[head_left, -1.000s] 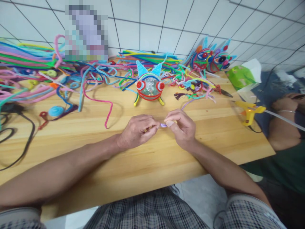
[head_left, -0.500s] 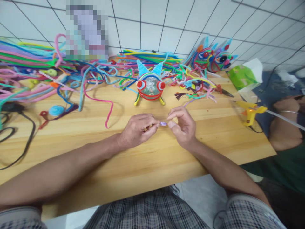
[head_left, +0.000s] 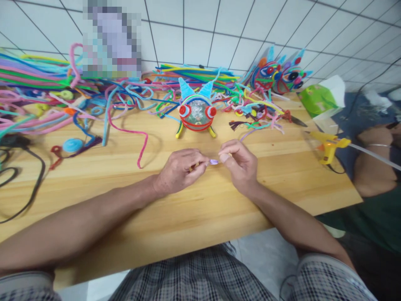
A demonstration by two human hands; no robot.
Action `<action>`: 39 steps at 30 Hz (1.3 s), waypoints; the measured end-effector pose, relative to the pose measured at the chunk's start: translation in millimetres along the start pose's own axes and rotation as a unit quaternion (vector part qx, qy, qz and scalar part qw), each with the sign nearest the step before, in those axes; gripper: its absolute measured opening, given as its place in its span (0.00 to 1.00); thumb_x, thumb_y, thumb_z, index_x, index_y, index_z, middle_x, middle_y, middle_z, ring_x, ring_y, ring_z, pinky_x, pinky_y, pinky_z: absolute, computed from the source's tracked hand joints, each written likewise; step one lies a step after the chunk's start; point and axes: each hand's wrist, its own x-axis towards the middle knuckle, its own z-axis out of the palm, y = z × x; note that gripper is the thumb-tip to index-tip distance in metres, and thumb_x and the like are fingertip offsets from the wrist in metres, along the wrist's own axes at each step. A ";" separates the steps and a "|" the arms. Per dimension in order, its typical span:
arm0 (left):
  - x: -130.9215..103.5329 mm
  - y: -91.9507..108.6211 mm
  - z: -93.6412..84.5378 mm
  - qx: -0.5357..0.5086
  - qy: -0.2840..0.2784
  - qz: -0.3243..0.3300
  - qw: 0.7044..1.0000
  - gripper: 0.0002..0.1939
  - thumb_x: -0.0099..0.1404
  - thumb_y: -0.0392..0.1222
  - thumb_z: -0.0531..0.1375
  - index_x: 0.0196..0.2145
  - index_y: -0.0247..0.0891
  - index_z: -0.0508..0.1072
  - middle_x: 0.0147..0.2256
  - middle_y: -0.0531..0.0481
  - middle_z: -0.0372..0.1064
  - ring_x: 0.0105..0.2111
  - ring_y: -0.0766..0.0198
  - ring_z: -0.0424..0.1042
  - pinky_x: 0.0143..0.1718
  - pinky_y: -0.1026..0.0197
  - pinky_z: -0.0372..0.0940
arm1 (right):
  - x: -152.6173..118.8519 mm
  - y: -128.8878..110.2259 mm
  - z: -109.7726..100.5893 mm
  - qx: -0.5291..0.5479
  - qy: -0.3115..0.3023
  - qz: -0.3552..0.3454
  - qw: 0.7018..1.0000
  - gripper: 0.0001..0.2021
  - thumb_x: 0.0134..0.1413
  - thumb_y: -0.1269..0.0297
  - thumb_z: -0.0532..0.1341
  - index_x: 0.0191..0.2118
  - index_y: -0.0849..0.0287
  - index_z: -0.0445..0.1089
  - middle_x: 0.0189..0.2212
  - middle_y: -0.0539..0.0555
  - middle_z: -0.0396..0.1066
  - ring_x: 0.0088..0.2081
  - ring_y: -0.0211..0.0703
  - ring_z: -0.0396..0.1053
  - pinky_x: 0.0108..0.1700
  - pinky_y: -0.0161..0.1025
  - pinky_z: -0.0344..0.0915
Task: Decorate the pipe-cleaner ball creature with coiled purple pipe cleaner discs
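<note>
Between my hands is a small purple piece (head_left: 214, 161). My left hand (head_left: 184, 169) pinches its left end between thumb and fingertips. Just right of the piece, my right hand (head_left: 239, 165) has thumb and forefinger pressed together; whatever lies between them is too small to make out. Beyond my hands stands a round clear figure (head_left: 196, 113) with light blue pointed ears, red and light blue eyes, red bands round its lower part and yellow-green feet. Neither hand touches it.
Coloured pipe cleaners (head_left: 40, 75) lie heaped along the back and left. A yellow glue gun (head_left: 328, 146) and scissors (head_left: 297, 121) lie at the right. Two finished-looking figures (head_left: 266, 77) stand back right. A person's arm (head_left: 377, 163) is beyond the table's right edge; a black cord (head_left: 39, 188) lies left.
My right thumb and forefinger, slightly apart before, have closed together near the purple piece. My left hand has barely moved.
</note>
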 end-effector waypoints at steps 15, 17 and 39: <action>0.9 0.3 0.0 0.006 0.006 0.012 1.000 0.05 0.74 0.31 0.62 0.39 0.36 0.77 0.29 0.50 0.78 0.26 0.68 0.75 0.30 0.66 0.67 | -6.8 14.8 -2.8 -0.059 0.046 -0.142 0.987 0.12 0.58 0.57 0.77 0.41 0.48 0.75 0.34 0.49 0.73 0.37 0.45 0.73 0.42 0.46 0.71; 1.0 0.4 0.0 0.006 0.006 0.013 1.000 0.05 0.74 0.31 0.62 0.39 0.36 0.77 0.29 0.50 0.78 0.26 0.68 0.75 0.30 0.66 0.67 | -6.1 13.1 -3.4 -0.060 0.042 -0.158 0.985 0.11 0.59 0.59 0.76 0.41 0.49 0.75 0.35 0.49 0.74 0.37 0.44 0.74 0.40 0.45 0.71; 0.4 -0.8 0.2 0.004 0.010 0.016 1.000 0.05 0.73 0.31 0.62 0.38 0.37 0.76 0.27 0.52 0.76 0.26 0.68 0.74 0.30 0.65 0.67 | -0.1 1.2 1.0 -0.091 -0.056 -0.077 0.991 0.07 0.61 0.69 0.64 0.44 0.52 0.71 0.40 0.52 0.74 0.44 0.48 0.74 0.48 0.49 0.72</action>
